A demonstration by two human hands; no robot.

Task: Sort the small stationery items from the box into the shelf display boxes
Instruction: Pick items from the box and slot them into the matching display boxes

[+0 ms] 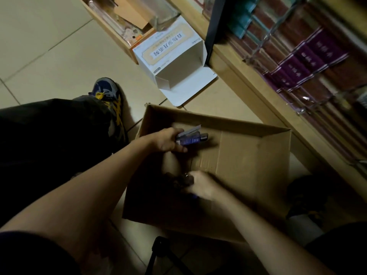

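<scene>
Now: the next pick lies under the right hand

Inside the box (250, 167), the left hand (166, 140) grips a bundle of small purple-blue items (189, 138). Their long axis runs out from the fist, away from the person and toward the right.

The right hand (202, 186) is lower and nearer the person, down in the dark corner of the box. Its fingers reach toward the left into a dim heap (174, 181). Blur hides the fingertips, so I cannot tell whether they grasp anything or only touch it. A blue bit shows just under that hand.

The heap lies right at the right hand's fingertips and below the left hand. By my judgement the right hand is the nearer one for the next pick, and the full left hand serves as carrier.

The shelf (246, 80) stands beyond the right hand, on its outer side, with purple packs (301, 62) in clear holders (264, 34). Delivery would likely mean a swing rightward and up, across the box wall.

An open white box (174, 56) lies on the floor past the left hand, well apart from both hands.
</scene>
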